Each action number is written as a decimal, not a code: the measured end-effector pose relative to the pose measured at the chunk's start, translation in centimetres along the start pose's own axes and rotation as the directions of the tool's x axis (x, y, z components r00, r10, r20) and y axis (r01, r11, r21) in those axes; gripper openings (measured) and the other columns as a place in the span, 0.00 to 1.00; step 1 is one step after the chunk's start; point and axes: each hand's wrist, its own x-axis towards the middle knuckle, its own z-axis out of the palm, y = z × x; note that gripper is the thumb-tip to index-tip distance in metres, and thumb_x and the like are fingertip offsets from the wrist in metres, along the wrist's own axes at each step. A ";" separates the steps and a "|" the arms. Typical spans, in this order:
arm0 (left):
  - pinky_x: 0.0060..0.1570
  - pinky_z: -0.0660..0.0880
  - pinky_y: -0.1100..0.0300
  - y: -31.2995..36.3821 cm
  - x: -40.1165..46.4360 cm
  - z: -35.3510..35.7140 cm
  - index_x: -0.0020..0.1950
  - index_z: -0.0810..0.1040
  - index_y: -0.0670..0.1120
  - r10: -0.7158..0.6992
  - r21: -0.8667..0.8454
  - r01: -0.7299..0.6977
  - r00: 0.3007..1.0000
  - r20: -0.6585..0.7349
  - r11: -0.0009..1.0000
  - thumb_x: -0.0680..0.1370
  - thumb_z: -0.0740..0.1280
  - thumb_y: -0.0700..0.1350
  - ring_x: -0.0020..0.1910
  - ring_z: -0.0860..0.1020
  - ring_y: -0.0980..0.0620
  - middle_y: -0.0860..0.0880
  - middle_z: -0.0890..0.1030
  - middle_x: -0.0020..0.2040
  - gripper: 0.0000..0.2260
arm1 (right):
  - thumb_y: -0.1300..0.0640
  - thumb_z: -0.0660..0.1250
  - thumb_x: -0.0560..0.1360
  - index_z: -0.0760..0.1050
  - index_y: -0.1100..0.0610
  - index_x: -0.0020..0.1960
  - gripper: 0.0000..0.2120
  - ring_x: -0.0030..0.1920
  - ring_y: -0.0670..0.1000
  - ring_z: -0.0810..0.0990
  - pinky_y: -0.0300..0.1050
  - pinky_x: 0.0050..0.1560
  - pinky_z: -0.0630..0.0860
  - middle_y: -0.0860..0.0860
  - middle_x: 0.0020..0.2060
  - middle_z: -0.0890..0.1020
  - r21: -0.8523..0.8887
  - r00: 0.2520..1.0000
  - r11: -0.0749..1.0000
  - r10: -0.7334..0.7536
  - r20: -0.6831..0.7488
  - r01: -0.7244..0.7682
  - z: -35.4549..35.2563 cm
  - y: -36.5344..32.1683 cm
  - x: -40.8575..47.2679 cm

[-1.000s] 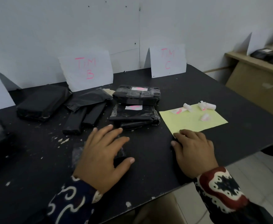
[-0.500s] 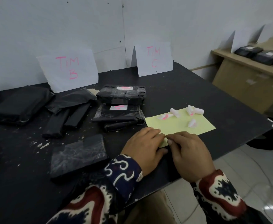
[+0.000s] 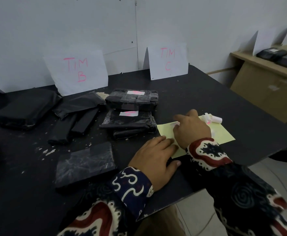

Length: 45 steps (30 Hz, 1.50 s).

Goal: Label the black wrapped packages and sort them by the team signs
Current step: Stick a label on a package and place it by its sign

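My left hand (image 3: 153, 156) lies flat with its fingers relaxed, pressing the near corner of the pale yellow paper sheet (image 3: 222, 133) onto the black tabletop (image 3: 216, 99). My right hand (image 3: 191, 129) reaches over that sheet toward a small white label with pink writing (image 3: 174, 123); its fingertips blur there, so I cannot tell whether they pinch it. Rolled white label scraps (image 3: 213, 118) lie at the sheet's far edge. Just left of my left hand sits a flat unlabelled black wrapped package (image 3: 85, 165). Two labelled black wrapped packages (image 3: 131, 109) are stacked between the white "TIM B" sign (image 3: 76, 70) and the white "TIM C" sign (image 3: 168, 60), with more black bundles (image 3: 29, 109) to their left.
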 end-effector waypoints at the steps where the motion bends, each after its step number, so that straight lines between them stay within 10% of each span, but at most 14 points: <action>1: 0.73 0.60 0.53 0.0 0.0 -0.1 0.69 0.72 0.49 -0.005 -0.002 0.005 1.000 -0.001 1.000 0.78 0.55 0.59 0.73 0.64 0.49 0.51 0.72 0.71 0.24 | 0.56 0.60 0.78 0.77 0.48 0.59 0.13 0.41 0.55 0.79 0.45 0.38 0.74 0.53 0.58 0.69 -0.009 1.000 1.000 -0.013 0.006 0.013 0.0 0.0 0.3; 14: 0.73 0.61 0.57 0.1 -0.5 -0.3 0.70 0.71 0.46 -0.016 -0.182 -0.005 0.993 -0.115 0.983 0.77 0.63 0.56 0.75 0.62 0.51 0.49 0.67 0.74 0.24 | 0.47 0.67 0.76 0.82 0.45 0.49 0.06 0.45 0.41 0.76 0.24 0.45 0.64 0.41 0.47 0.82 0.475 0.959 0.864 -0.026 -0.284 0.164 -1.6 1.0 -2.8; 20: 0.53 0.76 0.62 0.7 -2.4 -3.6 0.57 0.80 0.45 -0.318 -0.487 0.036 0.798 -0.511 0.873 0.74 0.69 0.45 0.54 0.79 0.58 0.52 0.81 0.54 0.12 | 0.53 0.69 0.76 0.81 0.45 0.46 0.03 0.44 0.37 0.79 0.26 0.44 0.71 0.37 0.37 0.82 0.639 0.965 0.728 -0.122 -0.233 0.247 -2.6 -1.1 -6.2; 27: 0.43 0.78 0.66 -0.3 -6.4 -6.8 0.50 0.80 0.50 -0.637 -0.817 0.169 0.718 -0.282 0.552 0.73 0.74 0.45 0.44 0.82 0.57 0.54 0.83 0.43 0.08 | 0.54 0.69 0.76 0.84 0.48 0.52 0.07 0.44 0.40 0.83 0.35 0.46 0.78 0.39 0.41 0.85 0.777 0.954 0.572 -0.274 -0.120 0.262 -2.1 -5.3 -9.3; 35: 0.46 0.81 0.49 -3.3 -10.1 -8.8 0.49 0.81 0.49 -0.691 -0.820 0.232 0.680 -0.248 0.523 0.75 0.70 0.40 0.44 0.83 0.51 0.50 0.84 0.42 0.05 | 0.56 0.67 0.78 0.85 0.45 0.48 0.09 0.34 0.39 0.80 0.30 0.37 0.72 0.36 0.32 0.82 0.764 0.910 0.569 -0.410 -0.058 0.305 -1.8 -8.9 -10.6; 40: 0.45 0.81 0.54 -3.3 -11.1 -9.9 0.51 0.81 0.49 -0.691 -0.830 0.235 0.686 -0.227 0.506 0.70 0.73 0.55 0.43 0.84 0.53 0.51 0.85 0.42 0.14 | 0.57 0.63 0.80 0.84 0.49 0.49 0.11 0.32 0.47 0.80 0.43 0.36 0.77 0.46 0.33 0.83 0.757 0.861 0.553 -0.508 -0.024 0.348 -2.5 -10.3 -11.4; 45: 0.44 0.81 0.55 -3.9 -11.3 -10.2 0.51 0.80 0.50 -0.717 -0.837 0.277 0.673 -0.182 0.473 0.70 0.76 0.46 0.39 0.84 0.53 0.51 0.85 0.39 0.11 | 0.59 0.63 0.79 0.82 0.45 0.58 0.15 0.33 0.39 0.80 0.29 0.38 0.72 0.37 0.33 0.82 0.809 0.838 0.498 -0.545 0.011 0.313 -3.0 -11.1 -11.9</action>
